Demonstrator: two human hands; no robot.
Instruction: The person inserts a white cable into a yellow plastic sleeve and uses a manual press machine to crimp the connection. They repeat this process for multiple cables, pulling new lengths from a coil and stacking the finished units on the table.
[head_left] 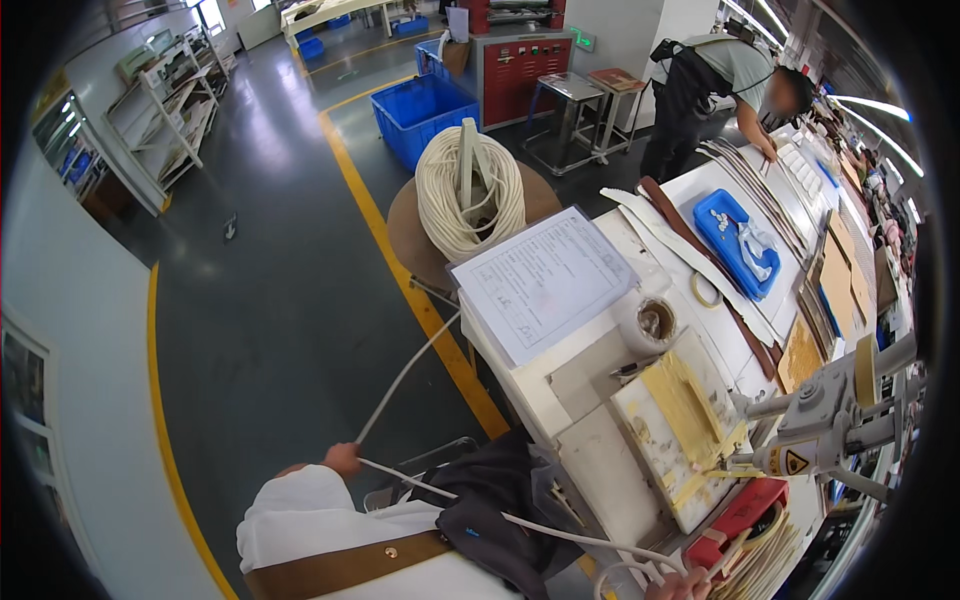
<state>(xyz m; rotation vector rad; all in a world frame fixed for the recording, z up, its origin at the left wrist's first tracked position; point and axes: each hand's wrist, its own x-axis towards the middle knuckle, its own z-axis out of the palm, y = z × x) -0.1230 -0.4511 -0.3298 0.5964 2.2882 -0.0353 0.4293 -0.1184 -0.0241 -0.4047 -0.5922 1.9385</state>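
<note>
A thick white cord [400, 377] runs down from a large coil [440, 205], which sits around an upright post on a round brown stool [400, 235]. My left hand [344, 459], out to the left, is closed around this cord. From there the cord crosses in front of my body to my right hand [682, 584], at the lower edge beside the workbench [515, 385]. The right fingers are closed on the cord, with a loop of it hanging beside them; part of that hand is cut off by the frame. A red tape dispenser [735, 520] stands near the right hand.
On the bench lie a printed sheet [545, 280], a tape roll [652, 322], a stained white board [670, 430] and a blue tray [738, 245]. A metal machine [810, 410] juts in from the right. Another person [720, 75] leans over the far bench. A blue bin [425, 115] stands behind the stool.
</note>
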